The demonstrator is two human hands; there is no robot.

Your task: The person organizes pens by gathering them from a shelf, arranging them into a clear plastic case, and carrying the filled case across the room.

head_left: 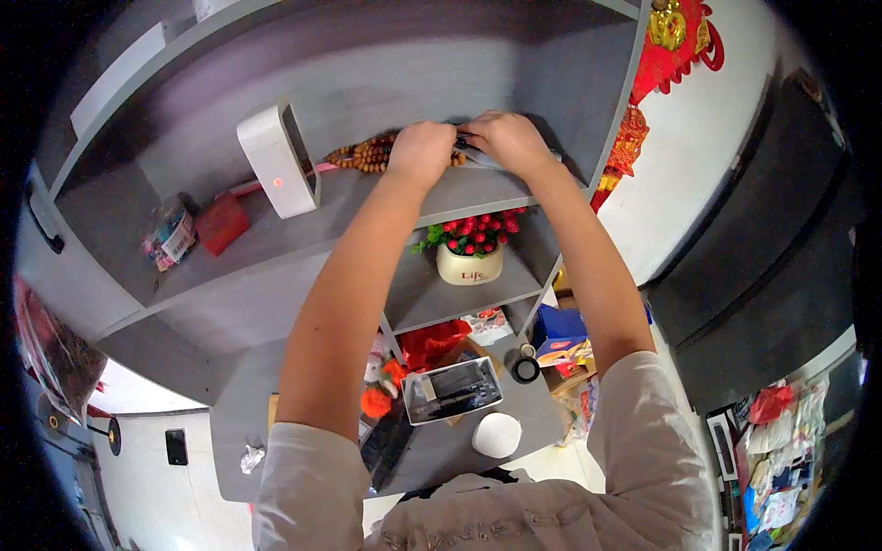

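Moderately bright indoors, source can't be told. Heavy fisheye: shelf unit (358, 69) edges bow, corners go black with speckle noise. Purplish shade across the upper back panel. Wall (721, 138) and floor (142, 477) near white; dark panels (763, 266) lose detail. Left hand (423, 152) and right hand (507, 142) readable, slightly soft.

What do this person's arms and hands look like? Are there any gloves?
No gloves: the left hand and the right hand are bare, with no watch showing. Loose, short, pale grey sleeves end above the elbows, matching a shirt with lettering across its front.
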